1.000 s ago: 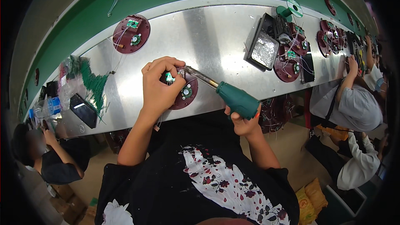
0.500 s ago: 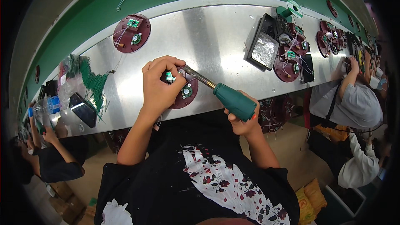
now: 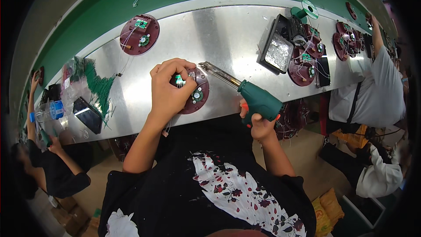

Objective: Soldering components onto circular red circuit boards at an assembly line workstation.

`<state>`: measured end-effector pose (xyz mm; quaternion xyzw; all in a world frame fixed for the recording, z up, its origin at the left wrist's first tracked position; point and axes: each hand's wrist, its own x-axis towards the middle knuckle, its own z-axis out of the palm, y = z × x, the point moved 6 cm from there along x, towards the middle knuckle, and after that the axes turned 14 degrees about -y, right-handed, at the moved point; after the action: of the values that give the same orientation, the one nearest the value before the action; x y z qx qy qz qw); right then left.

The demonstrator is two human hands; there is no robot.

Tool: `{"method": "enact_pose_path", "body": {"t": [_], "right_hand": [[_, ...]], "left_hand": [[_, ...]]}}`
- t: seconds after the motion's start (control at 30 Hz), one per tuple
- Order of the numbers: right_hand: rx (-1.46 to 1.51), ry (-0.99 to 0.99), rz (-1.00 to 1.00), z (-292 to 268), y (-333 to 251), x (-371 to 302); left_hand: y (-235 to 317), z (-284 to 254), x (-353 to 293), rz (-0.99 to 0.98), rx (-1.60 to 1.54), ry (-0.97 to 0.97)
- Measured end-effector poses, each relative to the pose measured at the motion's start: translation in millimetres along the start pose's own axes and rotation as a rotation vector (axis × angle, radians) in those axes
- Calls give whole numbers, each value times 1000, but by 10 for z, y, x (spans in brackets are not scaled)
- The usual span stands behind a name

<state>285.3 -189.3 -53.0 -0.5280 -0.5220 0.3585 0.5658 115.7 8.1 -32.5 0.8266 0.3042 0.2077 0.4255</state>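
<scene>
A soldering gun [image 3: 259, 101] with a green body, red trigger and long metal tip is gripped in my right hand [image 3: 262, 127]. Its tip points up and left and stands just off the edge of a round maroon disc [image 3: 202, 104]. That disc lies at the near edge of the bench and carries small green circuit boards and thin wires. Over its left side is my left hand [image 3: 169, 90], closed, thumb and fingers curled together at the board; whatever they pinch is hidden. A thin lead with a small connector [image 3: 165, 133] hangs below my left wrist.
Another maroon disc [image 3: 149, 39] lies farther left on the metal bench [image 3: 228, 30]. At right stand a black tray of silvery material [image 3: 279, 52], a green spool [image 3: 309, 9] and more discs. Cut green wires [image 3: 98, 83] and a phone [image 3: 87, 115] lie left. Co-workers sit on both sides.
My right hand has drawn the soldering gun back right and down, its tip leaving the disc. My left hand stays put. A disc on the green belt has shifted right; co-workers at both sides have reached toward it.
</scene>
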Motion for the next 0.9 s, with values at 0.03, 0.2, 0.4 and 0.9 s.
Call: {"method": "enact_pose_path", "body": {"t": [0.03, 0.2, 0.4, 0.9], "right_hand": [[0, 1, -1, 0, 3, 4], [-35, -3, -27, -18, 14, -4], [4, 68, 41, -32, 114, -51], [82, 205, -50, -131, 109, -81]], "left_hand": [[1, 1, 5, -3, -8, -6], [43, 8, 41, 17, -14, -8], [30, 19, 58, 58, -88, -4], [400, -15, -28, 72, 214, -281]]}}
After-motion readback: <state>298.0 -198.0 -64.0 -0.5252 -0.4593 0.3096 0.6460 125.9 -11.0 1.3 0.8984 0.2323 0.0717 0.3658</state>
